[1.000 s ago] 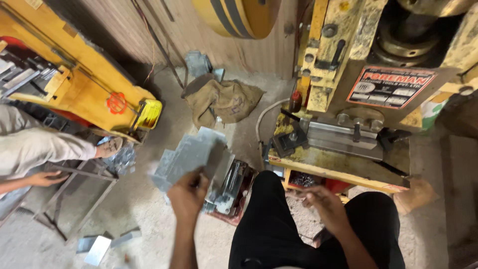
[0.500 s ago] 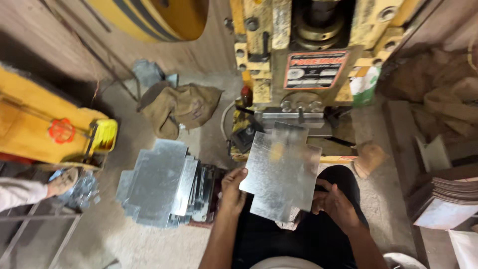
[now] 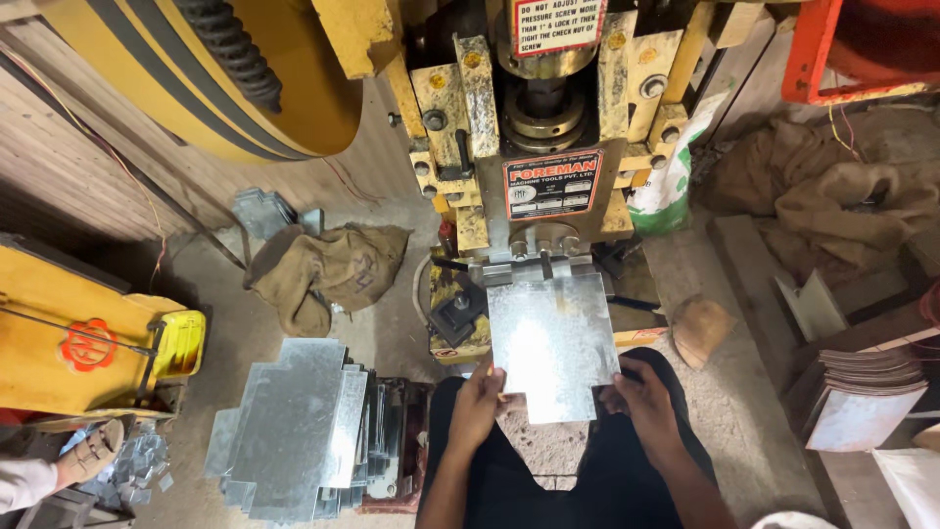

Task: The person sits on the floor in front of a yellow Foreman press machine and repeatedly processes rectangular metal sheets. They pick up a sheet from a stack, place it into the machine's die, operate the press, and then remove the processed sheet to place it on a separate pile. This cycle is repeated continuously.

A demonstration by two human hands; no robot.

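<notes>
Both your hands grip one metal sheet: left hand [image 3: 477, 405] and right hand [image 3: 641, 404] clasp its near corners, its far edge under the yellow press [image 3: 548, 167]. One sheet stack [image 3: 294, 431] lies left, one burlap sack [image 3: 328, 269] beyond.

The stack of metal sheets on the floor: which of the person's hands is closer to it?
Left. The left hand grips the held sheet's near-left edge, beside the stack of metal sheets; the right hand holds the far side.
</notes>
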